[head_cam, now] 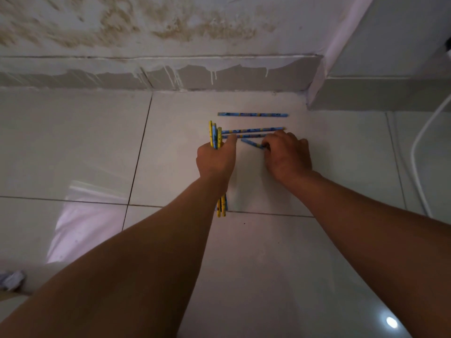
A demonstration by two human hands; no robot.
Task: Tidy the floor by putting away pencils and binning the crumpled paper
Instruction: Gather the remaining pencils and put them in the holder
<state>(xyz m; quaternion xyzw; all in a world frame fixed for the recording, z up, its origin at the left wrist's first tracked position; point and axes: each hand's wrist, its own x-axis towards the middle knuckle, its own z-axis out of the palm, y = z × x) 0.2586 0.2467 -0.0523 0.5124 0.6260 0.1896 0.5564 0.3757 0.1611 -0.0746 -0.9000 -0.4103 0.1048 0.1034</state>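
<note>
My left hand (216,159) is closed around a bunch of yellow and blue pencils (214,134), whose ends stick out beyond the fingers and below my wrist. My right hand (288,153) pinches one blue pencil (252,143) at floor level. Two blue pencils lie side by side on the tile just beyond the hands: the nearer (246,136) and the farther (253,130). Another blue pencil (252,114) lies apart, closer to the wall. A crumpled paper (12,280) sits on the floor at the far lower left.
The floor is glossy pale tile (73,142). A stained wall with a grey skirting (170,79) runs across the back. A white wall corner or cabinet (378,89) juts out at the right, with a white cable (419,147) on the floor beside it.
</note>
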